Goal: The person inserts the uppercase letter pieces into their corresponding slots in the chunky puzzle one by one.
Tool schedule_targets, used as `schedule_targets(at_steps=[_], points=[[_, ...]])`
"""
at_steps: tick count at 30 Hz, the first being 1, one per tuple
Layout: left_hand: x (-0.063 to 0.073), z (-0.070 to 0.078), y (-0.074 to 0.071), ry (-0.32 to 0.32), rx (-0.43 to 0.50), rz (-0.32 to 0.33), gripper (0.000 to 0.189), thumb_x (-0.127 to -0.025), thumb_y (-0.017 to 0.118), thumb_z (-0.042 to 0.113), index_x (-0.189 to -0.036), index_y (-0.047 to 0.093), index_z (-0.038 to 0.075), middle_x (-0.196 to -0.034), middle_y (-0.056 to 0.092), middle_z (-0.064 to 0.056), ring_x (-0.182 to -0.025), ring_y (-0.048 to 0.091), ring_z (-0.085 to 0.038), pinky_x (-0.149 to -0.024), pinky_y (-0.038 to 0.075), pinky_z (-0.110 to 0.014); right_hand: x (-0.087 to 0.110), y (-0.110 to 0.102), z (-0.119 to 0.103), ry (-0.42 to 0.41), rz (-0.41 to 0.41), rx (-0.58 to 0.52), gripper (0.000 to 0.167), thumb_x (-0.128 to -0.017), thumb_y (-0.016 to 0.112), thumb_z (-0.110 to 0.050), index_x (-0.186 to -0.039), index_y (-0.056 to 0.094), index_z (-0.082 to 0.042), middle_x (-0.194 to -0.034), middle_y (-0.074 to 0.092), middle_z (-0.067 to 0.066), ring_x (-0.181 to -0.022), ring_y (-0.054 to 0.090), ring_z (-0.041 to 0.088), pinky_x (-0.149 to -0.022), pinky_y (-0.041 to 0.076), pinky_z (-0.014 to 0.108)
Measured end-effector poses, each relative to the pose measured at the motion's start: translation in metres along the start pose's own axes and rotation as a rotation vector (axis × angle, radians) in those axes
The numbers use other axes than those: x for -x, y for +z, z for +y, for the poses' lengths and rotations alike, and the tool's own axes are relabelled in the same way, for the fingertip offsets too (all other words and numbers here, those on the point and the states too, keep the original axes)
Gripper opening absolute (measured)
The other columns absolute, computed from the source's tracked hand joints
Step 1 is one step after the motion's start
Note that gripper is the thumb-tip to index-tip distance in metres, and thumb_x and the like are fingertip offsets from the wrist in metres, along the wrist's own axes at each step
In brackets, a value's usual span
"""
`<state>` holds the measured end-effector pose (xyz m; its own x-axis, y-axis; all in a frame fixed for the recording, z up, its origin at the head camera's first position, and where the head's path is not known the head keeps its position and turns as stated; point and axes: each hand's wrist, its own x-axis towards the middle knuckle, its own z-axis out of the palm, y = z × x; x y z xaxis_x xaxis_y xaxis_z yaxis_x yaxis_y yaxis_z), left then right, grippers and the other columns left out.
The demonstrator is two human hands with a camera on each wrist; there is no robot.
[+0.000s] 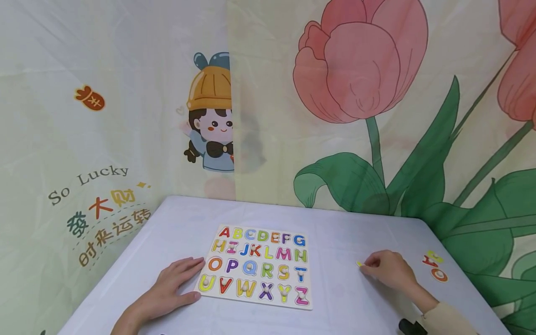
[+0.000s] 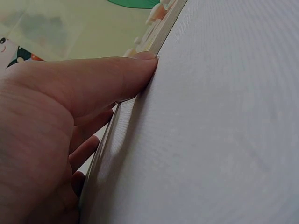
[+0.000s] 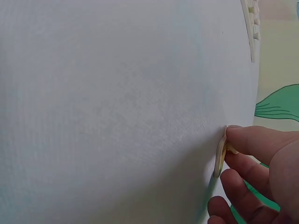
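A white alphabet puzzle board (image 1: 276, 300) lies flat on the white-covered table, filled with rows of coloured letters, many with small knobs. At its left edge rests my left hand (image 1: 169, 286), fingers spread and thumb near the lower corner; in the left wrist view the thumb (image 2: 112, 81) touches the board's side. To the right of the board, my right hand (image 1: 387, 267) pinches a small yellow letter piece (image 3: 220, 156) between thumb and fingertips, close over the cloth. The piece stands edge-on in the right wrist view, so which letter it is stays hidden.
Beyond the right hand, near the table's right edge, lie an orange letter O (image 1: 439, 275), a red letter piece (image 1: 431, 260) and a yellow letter piece (image 1: 435, 255). Printed curtains (image 1: 268, 139) hang behind the table. A dark object (image 1: 412, 326) sits by the right sleeve.
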<state>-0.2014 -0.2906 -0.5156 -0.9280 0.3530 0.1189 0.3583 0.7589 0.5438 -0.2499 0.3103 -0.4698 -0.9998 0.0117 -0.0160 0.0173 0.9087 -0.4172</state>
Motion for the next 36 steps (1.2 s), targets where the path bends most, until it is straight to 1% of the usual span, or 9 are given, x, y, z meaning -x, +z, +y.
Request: schedule_targets(at_steps=[4,7,12,15,18,22,26,31,36], points=[[-0.001,0.0,0.0,-0.009,0.004,-0.004,0.079,-0.091,0.077,0.057,-0.158,0.053,0.022,-0.164,0.047,0.001,-0.152,0.034,-0.038,-0.115,0.025,-0.069,0.0,0.0,0.002,-0.007,-0.009,-0.024,0.02,-0.087,0.089,-0.029,-0.094,0.081,-0.012,-0.084,0.069,-0.003,-0.082,0.057,0.018,-0.069,0.05,0.033],[-0.001,-0.001,0.001,-0.011,-0.003,-0.007,0.079,-0.091,0.076,0.057,-0.158,0.053,0.022,-0.164,0.047,0.001,-0.152,0.034,-0.038,-0.115,0.025,-0.069,-0.002,-0.003,0.008,-0.076,-0.032,-0.056,0.02,-0.087,0.089,-0.027,-0.1,0.081,-0.013,-0.089,0.069,-0.004,-0.084,0.056,0.017,-0.069,0.051,0.03],[-0.001,-0.001,0.001,-0.003,-0.002,0.0,0.079,-0.091,0.077,0.056,-0.158,0.054,0.02,-0.163,0.048,-0.001,-0.152,0.035,-0.039,-0.114,0.024,-0.069,-0.007,-0.015,0.022,-0.334,-0.106,-0.108,0.023,-0.088,0.087,-0.019,-0.11,0.081,-0.013,-0.097,0.069,-0.004,-0.085,0.057,0.009,-0.07,0.053,0.024],[-0.001,-0.001,0.001,-0.001,-0.002,0.004,0.079,-0.091,0.077,0.056,-0.157,0.054,0.019,-0.163,0.048,-0.001,-0.151,0.035,-0.039,-0.114,0.024,-0.068,-0.011,-0.021,0.028,-0.475,-0.15,-0.126,0.025,-0.089,0.086,-0.016,-0.113,0.08,-0.012,-0.099,0.071,-0.004,-0.086,0.061,0.005,-0.071,0.055,0.024],[-0.001,-0.001,0.002,0.008,-0.007,0.01,0.078,-0.091,0.077,0.055,-0.157,0.055,0.019,-0.163,0.049,-0.001,-0.151,0.036,-0.039,-0.114,0.025,-0.067,-0.016,-0.023,0.034,-0.537,-0.163,-0.129,0.024,-0.09,0.086,-0.017,-0.112,0.081,-0.013,-0.1,0.072,-0.004,-0.089,0.064,0.006,-0.073,0.056,0.024],[-0.002,-0.001,0.003,0.02,-0.01,0.012,0.077,-0.091,0.077,0.054,-0.157,0.055,0.019,-0.162,0.049,-0.002,-0.15,0.037,-0.039,-0.113,0.025,-0.067,-0.023,-0.023,0.041,-0.549,-0.185,-0.138,0.02,-0.091,0.085,-0.018,-0.111,0.082,-0.015,-0.101,0.073,-0.005,-0.091,0.065,0.007,-0.075,0.056,0.025],[-0.002,-0.001,0.003,0.023,-0.012,0.014,0.077,-0.092,0.077,0.054,-0.157,0.055,0.019,-0.163,0.049,0.0,-0.15,0.037,-0.038,-0.113,0.025,-0.067,-0.027,-0.021,0.045,-0.527,-0.222,-0.166,0.016,-0.093,0.083,-0.02,-0.109,0.083,-0.017,-0.1,0.072,-0.007,-0.091,0.064,0.004,-0.076,0.056,0.024],[-0.002,-0.001,0.003,0.039,-0.021,0.026,0.078,-0.091,0.078,0.053,-0.157,0.055,0.017,-0.162,0.05,-0.002,-0.149,0.038,-0.039,-0.113,0.026,-0.067,-0.027,-0.018,0.046,-0.499,-0.224,-0.188,0.014,-0.093,0.083,-0.022,-0.107,0.084,-0.019,-0.098,0.071,-0.009,-0.09,0.062,0.002,-0.076,0.055,0.023],[-0.001,-0.001,0.002,0.02,-0.018,0.007,0.078,-0.091,0.077,0.054,-0.157,0.054,0.018,-0.163,0.049,-0.001,-0.15,0.037,-0.039,-0.114,0.026,-0.068,-0.029,-0.014,0.047,-0.481,-0.233,-0.218,0.015,-0.093,0.084,-0.023,-0.108,0.085,-0.019,-0.098,0.071,-0.008,-0.09,0.063,0.004,-0.076,0.055,0.024]])
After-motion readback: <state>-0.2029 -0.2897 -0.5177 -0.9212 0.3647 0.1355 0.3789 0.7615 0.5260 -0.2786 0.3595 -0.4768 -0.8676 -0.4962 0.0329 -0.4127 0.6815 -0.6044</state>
